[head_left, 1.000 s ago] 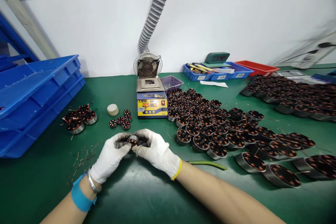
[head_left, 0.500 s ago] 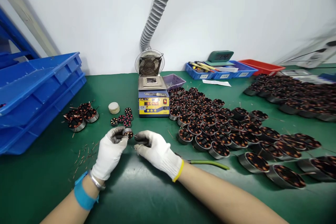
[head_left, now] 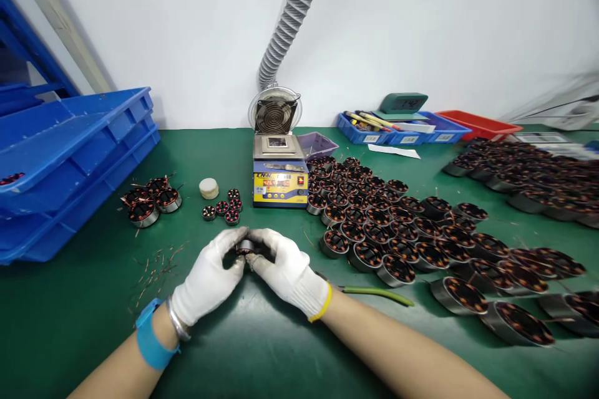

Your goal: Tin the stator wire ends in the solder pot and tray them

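Both hands wear white gloves with dirty fingertips. Between them is a small motor stator [head_left: 244, 247], a metal ring with dark windings, held up over the green bench. My left hand [head_left: 211, 271] grips it from the left, and my right hand [head_left: 283, 271] has its fingers closed on the right side. Part of the stator is hidden by the fingertips. Just beyond, a cluster of small finished-looking stators [head_left: 222, 206] with red and pale spots sits near a round white block [head_left: 208, 188]. Green-handled pliers [head_left: 377, 293] lie right of my right wrist.
A solder pot [head_left: 281, 184] with a digital display stands behind my hands, under a grey duct [head_left: 297, 15]. Rows of larger wound stators [head_left: 367, 224] cover the right side. Blue crates [head_left: 88, 156] are stacked left, near more stators [head_left: 143, 212] and wire clippings [head_left: 154, 271].
My right hand has moved in and taken hold of the stator beside my left hand. The stator is turned differently, its metal side now facing me. The view has shifted slightly left.
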A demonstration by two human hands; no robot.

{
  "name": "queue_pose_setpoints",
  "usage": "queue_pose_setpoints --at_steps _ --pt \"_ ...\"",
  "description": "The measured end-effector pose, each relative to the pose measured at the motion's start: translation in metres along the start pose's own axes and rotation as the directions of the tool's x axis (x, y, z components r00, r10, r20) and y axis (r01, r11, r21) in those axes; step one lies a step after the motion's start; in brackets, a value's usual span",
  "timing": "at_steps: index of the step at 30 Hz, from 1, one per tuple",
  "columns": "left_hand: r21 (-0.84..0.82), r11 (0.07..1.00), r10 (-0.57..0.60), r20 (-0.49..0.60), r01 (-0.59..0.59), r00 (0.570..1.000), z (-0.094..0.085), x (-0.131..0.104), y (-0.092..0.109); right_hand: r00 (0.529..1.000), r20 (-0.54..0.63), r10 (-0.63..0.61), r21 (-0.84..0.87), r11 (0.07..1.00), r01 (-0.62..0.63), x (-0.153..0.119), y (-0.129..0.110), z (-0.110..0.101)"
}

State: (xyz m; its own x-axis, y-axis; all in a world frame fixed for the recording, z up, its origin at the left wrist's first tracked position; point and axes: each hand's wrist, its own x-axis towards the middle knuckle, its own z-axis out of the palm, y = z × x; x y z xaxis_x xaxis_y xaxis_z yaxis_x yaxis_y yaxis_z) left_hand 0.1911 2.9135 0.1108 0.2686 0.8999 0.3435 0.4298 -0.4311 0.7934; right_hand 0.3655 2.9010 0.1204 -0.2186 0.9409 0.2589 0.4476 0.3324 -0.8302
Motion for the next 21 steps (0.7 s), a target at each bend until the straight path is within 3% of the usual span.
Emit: queue_pose_setpoints --at_steps 5,8,11,13,16,19,21 --pt "0.103 0.992 -0.069 0.017 0.067 0.997 -0.006 0.002 0.003 0.999 -0.051 -0.008 -0.069 0.998 0.004 0.0 0.002 0.0" --pt "0.206 0.972 -0.138 0.115 0.112 0.984 -0.016 0.005 0.009 0.998 -0.065 0.016 -0.007 1.0 -0.017 0.001 0.005 0.0" --pt "0.051 0.973 -0.229 0.19 0.224 0.955 -0.034 0.01 0.012 0.99 -0.039 0.132 0.248 0.961 -0.119 0.005 0.006 0.003" --pt "-0.165 0.936 -0.296 0.108 0.311 0.949 -0.043 0.013 0.01 0.974 0.011 0.226 0.42 0.883 -0.209 0.007 0.005 0.005" --pt "-0.267 0.934 -0.253 -0.017 0.239 0.967 -0.042 0.012 0.007 0.959 0.068 0.276 0.529 0.804 -0.27 0.008 0.002 0.007" --pt "-0.069 0.988 -0.137 0.055 0.141 0.989 -0.027 0.008 0.009 0.96 0.102 0.263 0.54 0.796 -0.275 0.007 -0.001 0.007" --pt "0.004 0.99 -0.14 0.068 0.14 0.988 -0.021 0.006 0.012 0.957 0.114 0.266 0.533 0.797 -0.285 0.007 -0.002 0.007"
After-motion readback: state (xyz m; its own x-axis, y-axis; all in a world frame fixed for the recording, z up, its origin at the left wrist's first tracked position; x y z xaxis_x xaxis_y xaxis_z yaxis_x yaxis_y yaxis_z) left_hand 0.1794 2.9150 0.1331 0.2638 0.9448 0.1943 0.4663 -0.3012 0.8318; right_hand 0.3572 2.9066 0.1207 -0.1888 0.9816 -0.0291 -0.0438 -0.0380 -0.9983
